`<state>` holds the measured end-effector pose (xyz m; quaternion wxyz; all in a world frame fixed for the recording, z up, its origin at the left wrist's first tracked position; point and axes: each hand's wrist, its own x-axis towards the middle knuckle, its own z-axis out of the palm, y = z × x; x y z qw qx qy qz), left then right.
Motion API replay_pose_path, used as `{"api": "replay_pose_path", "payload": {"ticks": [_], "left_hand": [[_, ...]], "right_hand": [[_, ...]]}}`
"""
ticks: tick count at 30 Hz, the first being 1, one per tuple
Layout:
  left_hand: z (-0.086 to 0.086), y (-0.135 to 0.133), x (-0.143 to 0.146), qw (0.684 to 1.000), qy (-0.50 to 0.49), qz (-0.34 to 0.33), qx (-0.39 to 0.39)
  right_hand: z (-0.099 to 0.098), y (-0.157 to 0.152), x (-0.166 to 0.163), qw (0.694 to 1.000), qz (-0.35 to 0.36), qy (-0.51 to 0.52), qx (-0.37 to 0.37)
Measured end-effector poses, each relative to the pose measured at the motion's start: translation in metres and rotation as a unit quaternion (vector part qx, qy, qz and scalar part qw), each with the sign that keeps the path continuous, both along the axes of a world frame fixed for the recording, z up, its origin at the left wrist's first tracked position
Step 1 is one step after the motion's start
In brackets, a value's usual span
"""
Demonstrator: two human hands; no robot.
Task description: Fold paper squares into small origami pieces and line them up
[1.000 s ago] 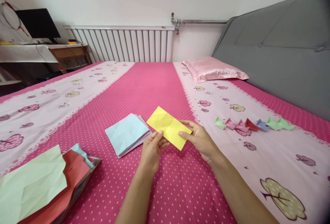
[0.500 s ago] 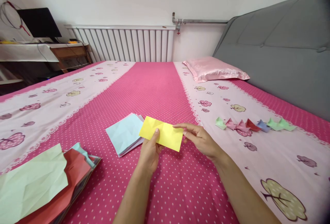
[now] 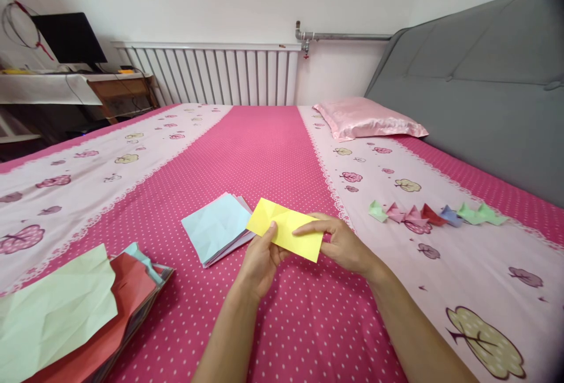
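A folded yellow sheet of paper [image 3: 288, 224], oblong with faint creases, is held above the bed between both hands. My left hand [image 3: 261, 262] pinches its left part, thumb on top and fingers underneath. At the right end, my right hand [image 3: 341, 242] grips the paper with its index finger lying across the top face and the other fingers behind or below. Just left of the yellow paper lies a stack of paper sheets [image 3: 215, 227], light blue on top. Several small folded paper shapes [image 3: 434, 215] in green, pink, red and blue stand in a row to the right.
A box [image 3: 145, 309] with crumpled pale green and red paper sits at the lower left. Far back on the patterned bedspread [image 3: 264, 148] lies a pink pillow [image 3: 368, 117]. A grey headboard [image 3: 480, 71] rises at the right, with a white radiator [image 3: 211, 74] behind the bed.
The yellow paper has shifted slightly right with my left hand. My right hand's index finger has slid from the top edge onto the paper's face, and the hand now grips its right end.
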<state>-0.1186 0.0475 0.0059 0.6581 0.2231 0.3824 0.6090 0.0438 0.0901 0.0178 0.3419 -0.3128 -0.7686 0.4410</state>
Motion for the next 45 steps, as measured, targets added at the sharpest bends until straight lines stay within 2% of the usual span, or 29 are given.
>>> {"api": "replay_pose_path", "payload": {"ticks": [8,15,19,25,29,32,38,45], "left_hand": [[0.004,-0.002,-0.001,0.999,-0.014,-0.038,0.015],[0.004,-0.002,-0.001,0.997,-0.020,-0.065,0.044],[0.005,-0.004,0.000,0.996,-0.013,-0.077,0.053],[0.011,-0.008,0.003,0.994,0.001,-0.089,0.059],[0.010,-0.008,0.007,0.995,0.059,-0.062,0.056],[0.005,-0.006,0.007,0.994,0.090,-0.033,0.044],[-0.002,0.000,0.005,0.996,0.078,-0.013,0.051],[-0.002,0.004,0.003,0.996,0.065,0.047,0.045]], "right_hand": [[0.000,0.001,-0.002,0.999,-0.002,0.041,-0.024],[0.001,0.001,-0.007,0.996,-0.040,0.074,-0.024],[0.002,0.000,-0.006,0.992,-0.085,0.089,-0.024],[0.002,-0.003,-0.006,0.981,-0.144,0.102,-0.079],[0.003,-0.005,-0.010,0.974,-0.181,0.112,-0.074],[0.004,-0.006,-0.012,0.971,-0.180,0.130,-0.088],[0.005,-0.007,-0.012,0.966,-0.162,0.137,-0.147],[0.004,-0.005,-0.011,0.958,-0.137,0.129,-0.217]]}}
